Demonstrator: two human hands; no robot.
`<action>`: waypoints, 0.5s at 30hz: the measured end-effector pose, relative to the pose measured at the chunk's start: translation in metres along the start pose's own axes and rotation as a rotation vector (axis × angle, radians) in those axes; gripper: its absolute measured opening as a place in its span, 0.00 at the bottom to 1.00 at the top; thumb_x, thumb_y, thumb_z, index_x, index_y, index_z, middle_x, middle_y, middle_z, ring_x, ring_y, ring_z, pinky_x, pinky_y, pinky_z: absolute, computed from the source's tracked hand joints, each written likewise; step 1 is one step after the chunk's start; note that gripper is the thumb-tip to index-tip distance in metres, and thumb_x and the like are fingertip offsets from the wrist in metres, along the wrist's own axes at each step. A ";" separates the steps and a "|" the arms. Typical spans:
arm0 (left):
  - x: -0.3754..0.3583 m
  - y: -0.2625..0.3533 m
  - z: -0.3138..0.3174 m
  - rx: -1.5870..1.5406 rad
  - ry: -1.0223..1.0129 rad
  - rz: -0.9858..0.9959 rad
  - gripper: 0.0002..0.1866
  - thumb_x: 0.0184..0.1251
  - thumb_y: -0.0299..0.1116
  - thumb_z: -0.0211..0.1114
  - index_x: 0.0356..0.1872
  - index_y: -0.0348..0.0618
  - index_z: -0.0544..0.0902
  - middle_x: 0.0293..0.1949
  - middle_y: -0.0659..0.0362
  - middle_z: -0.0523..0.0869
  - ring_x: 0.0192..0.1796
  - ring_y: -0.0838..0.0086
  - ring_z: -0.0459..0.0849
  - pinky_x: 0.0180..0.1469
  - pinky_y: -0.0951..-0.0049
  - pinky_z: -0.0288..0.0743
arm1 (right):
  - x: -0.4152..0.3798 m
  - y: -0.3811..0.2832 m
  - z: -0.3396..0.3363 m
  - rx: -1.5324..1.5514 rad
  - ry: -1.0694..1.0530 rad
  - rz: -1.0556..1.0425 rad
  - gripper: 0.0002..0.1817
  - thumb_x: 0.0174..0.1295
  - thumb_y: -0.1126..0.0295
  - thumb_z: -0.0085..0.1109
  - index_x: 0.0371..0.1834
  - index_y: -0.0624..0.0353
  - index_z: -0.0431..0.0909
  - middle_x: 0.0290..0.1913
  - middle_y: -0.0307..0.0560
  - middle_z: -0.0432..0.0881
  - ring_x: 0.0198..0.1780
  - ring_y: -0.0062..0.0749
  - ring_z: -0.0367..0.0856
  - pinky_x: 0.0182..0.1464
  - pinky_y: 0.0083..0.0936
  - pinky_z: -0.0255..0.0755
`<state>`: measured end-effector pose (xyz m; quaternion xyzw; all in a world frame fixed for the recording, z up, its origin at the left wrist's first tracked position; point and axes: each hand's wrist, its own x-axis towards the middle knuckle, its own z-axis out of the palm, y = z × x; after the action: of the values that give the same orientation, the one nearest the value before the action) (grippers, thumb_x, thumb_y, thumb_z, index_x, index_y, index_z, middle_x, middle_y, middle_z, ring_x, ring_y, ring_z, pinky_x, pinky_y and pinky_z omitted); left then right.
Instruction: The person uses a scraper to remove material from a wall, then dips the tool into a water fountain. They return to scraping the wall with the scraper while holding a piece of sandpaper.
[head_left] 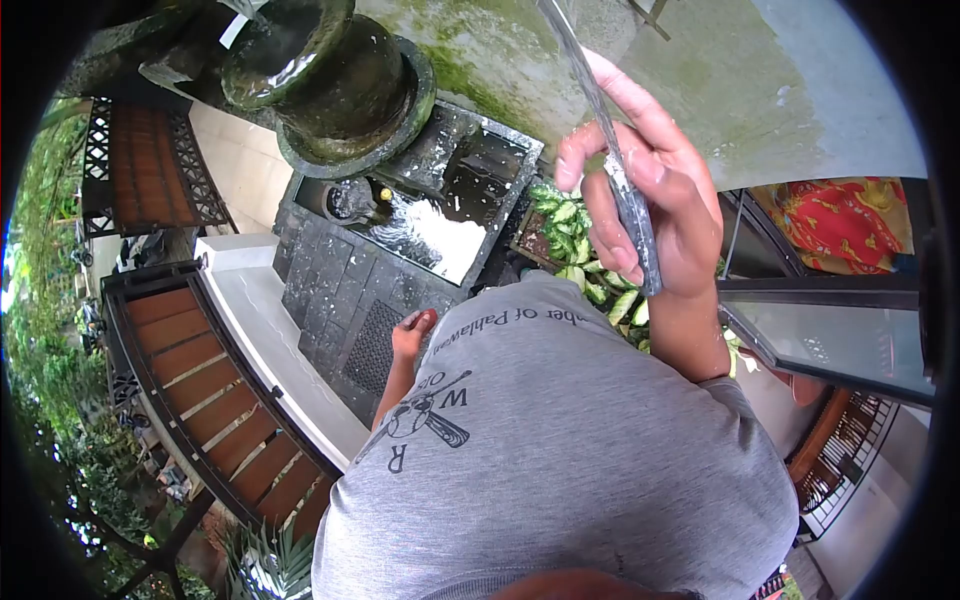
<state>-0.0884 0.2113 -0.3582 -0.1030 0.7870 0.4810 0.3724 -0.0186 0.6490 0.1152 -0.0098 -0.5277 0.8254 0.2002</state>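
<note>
My right hand (665, 185) is raised in front of a wall (520, 70) with green stains and a smooth, pale grey area. Its fingers are closed around a long, thin grey tool (638, 230), seen almost edge-on. White, paste-like residue sticks to the tool near my fingers, and its upper end runs out of the view at the top. Low at my side, my left hand (412, 328) hangs over the paving with loosely bent fingers and nothing visible in it.
A round stone water feature (345, 100) stands at upper left, beside a square basin (365, 240) holding water. Leafy plants (570, 230) grow near my feet. A slatted brown gate (215, 390) lies left; a dark-framed glass panel (830, 330) juts in at right.
</note>
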 end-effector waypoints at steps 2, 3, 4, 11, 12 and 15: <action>-0.005 0.010 0.002 -0.012 -0.006 -0.001 0.30 0.70 0.36 0.78 0.64 0.23 0.82 0.55 0.45 0.90 0.54 0.65 0.90 0.55 0.71 0.86 | -0.001 0.010 -0.009 0.203 0.008 0.027 0.36 0.80 0.63 0.42 0.84 0.74 0.50 0.41 0.65 0.80 0.14 0.19 0.69 0.12 0.15 0.64; -0.005 0.010 0.003 -0.026 -0.008 -0.004 0.29 0.71 0.35 0.77 0.65 0.23 0.81 0.55 0.45 0.90 0.53 0.65 0.91 0.53 0.71 0.87 | -0.002 0.015 -0.015 0.410 0.013 0.055 0.34 0.80 0.65 0.41 0.84 0.73 0.52 0.40 0.61 0.80 0.14 0.20 0.68 0.13 0.17 0.65; -0.005 0.010 0.004 -0.025 -0.014 -0.004 0.29 0.71 0.35 0.77 0.65 0.23 0.81 0.55 0.45 0.90 0.53 0.65 0.91 0.53 0.71 0.87 | -0.003 0.017 -0.019 0.518 0.013 0.095 0.32 0.82 0.67 0.38 0.85 0.70 0.50 0.37 0.57 0.77 0.14 0.21 0.67 0.12 0.17 0.65; 0.001 -0.013 0.000 0.212 0.037 0.100 0.26 0.74 0.42 0.74 0.59 0.27 0.87 0.50 0.50 0.93 0.53 0.70 0.90 0.56 0.72 0.83 | 0.003 0.048 -0.045 0.011 0.192 0.111 0.28 0.84 0.65 0.44 0.83 0.64 0.61 0.44 0.55 0.84 0.14 0.19 0.69 0.12 0.15 0.65; 0.001 -0.013 0.001 0.276 0.049 0.135 0.25 0.75 0.45 0.72 0.57 0.29 0.89 0.49 0.52 0.94 0.51 0.72 0.90 0.55 0.72 0.82 | 0.004 0.063 -0.057 -0.282 0.332 0.163 0.25 0.81 0.64 0.55 0.78 0.58 0.74 0.55 0.51 0.87 0.16 0.18 0.72 0.16 0.16 0.67; -0.040 0.035 0.004 0.147 -0.052 0.185 0.21 0.77 0.46 0.70 0.52 0.35 0.91 0.42 0.59 0.93 0.44 0.78 0.86 0.48 0.75 0.79 | -0.011 0.101 -0.112 -1.570 0.404 -0.277 0.25 0.72 0.70 0.64 0.72 0.61 0.79 0.80 0.61 0.71 0.56 0.50 0.91 0.58 0.35 0.83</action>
<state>-0.0764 0.2250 -0.3081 0.0101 0.8165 0.4568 0.3531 -0.0156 0.7060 -0.0252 -0.2302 -0.9017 0.1662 0.3260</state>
